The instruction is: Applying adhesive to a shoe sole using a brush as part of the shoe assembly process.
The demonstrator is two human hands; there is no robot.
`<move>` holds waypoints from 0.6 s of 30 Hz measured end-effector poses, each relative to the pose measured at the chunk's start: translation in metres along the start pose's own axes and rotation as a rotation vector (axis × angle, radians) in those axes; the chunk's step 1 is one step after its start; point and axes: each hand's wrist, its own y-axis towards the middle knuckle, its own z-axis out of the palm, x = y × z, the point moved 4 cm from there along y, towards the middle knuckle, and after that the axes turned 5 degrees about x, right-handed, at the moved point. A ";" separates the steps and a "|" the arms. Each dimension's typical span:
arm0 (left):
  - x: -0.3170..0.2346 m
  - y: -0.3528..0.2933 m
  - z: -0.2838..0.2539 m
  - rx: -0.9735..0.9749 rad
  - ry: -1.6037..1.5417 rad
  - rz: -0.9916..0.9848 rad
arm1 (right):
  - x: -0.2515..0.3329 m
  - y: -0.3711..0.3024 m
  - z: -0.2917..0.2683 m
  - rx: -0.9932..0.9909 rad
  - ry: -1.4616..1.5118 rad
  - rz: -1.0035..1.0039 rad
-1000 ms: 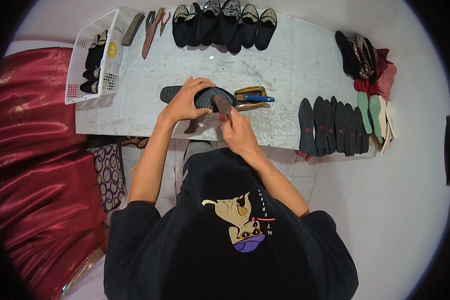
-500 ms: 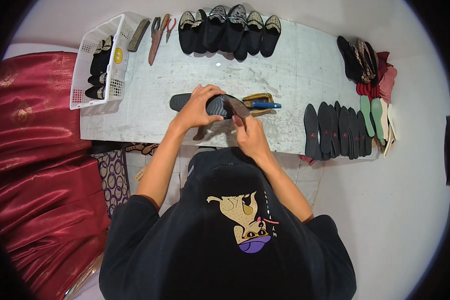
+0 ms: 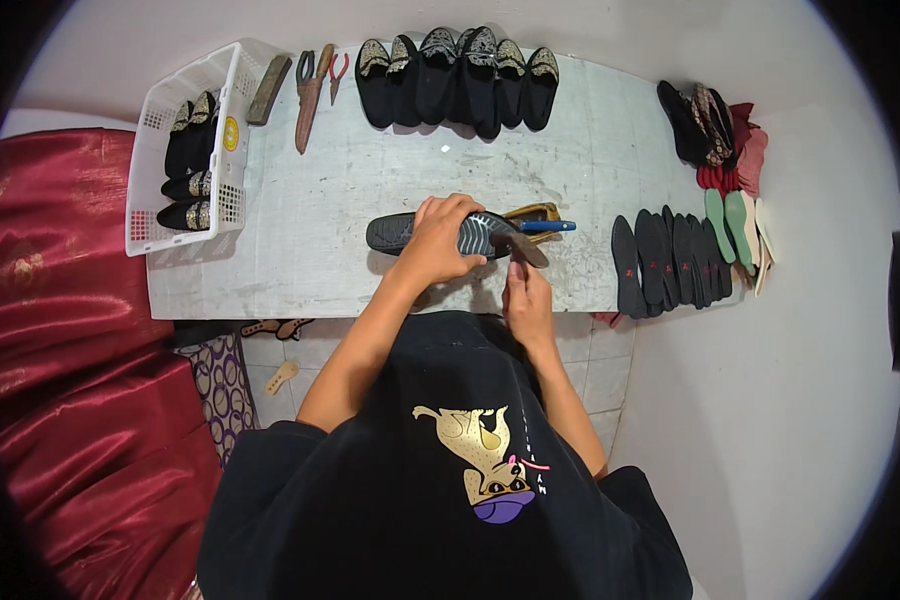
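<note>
A black shoe (image 3: 390, 234) lies sole up over the table, its ridged tread showing. My left hand (image 3: 440, 240) is wrapped across the middle of it, fingers on the far edge and thumb on the near one. My right hand (image 3: 528, 305) is closed on a hammer, most of its handle hidden by the fingers. The brown hammer head (image 3: 526, 251) is over the right end of the sole; whether it touches cannot be made out. Just beyond that end sits a yellowish open container (image 3: 548, 212) with a blue-handled tool (image 3: 550, 226) across it.
Finished black slippers (image 3: 440, 85) stand along the back edge. At the left are a white basket (image 3: 228, 190) of slippers, a dark block (image 3: 269, 90), a sheathed knife (image 3: 310, 115) and red pliers (image 3: 338, 75). Black insoles (image 3: 655, 262) and fabric uppers (image 3: 710, 130) lie right.
The shoe and both hands appear shifted right and lower in the picture. The hammer head has tilted and now lies over the shoe's right end. The whole view has shifted slightly.
</note>
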 end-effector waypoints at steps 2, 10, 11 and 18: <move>0.002 0.000 0.003 -0.008 0.005 -0.004 | 0.015 -0.003 0.002 -0.057 0.024 0.017; -0.001 0.005 -0.003 0.025 -0.009 -0.029 | 0.014 0.004 0.009 -0.131 0.155 0.022; 0.001 0.005 -0.003 0.042 -0.019 -0.023 | 0.021 0.003 0.007 -0.146 0.122 0.036; -0.014 0.010 0.003 0.183 0.080 -0.025 | 0.011 -0.004 0.001 -0.196 0.061 0.070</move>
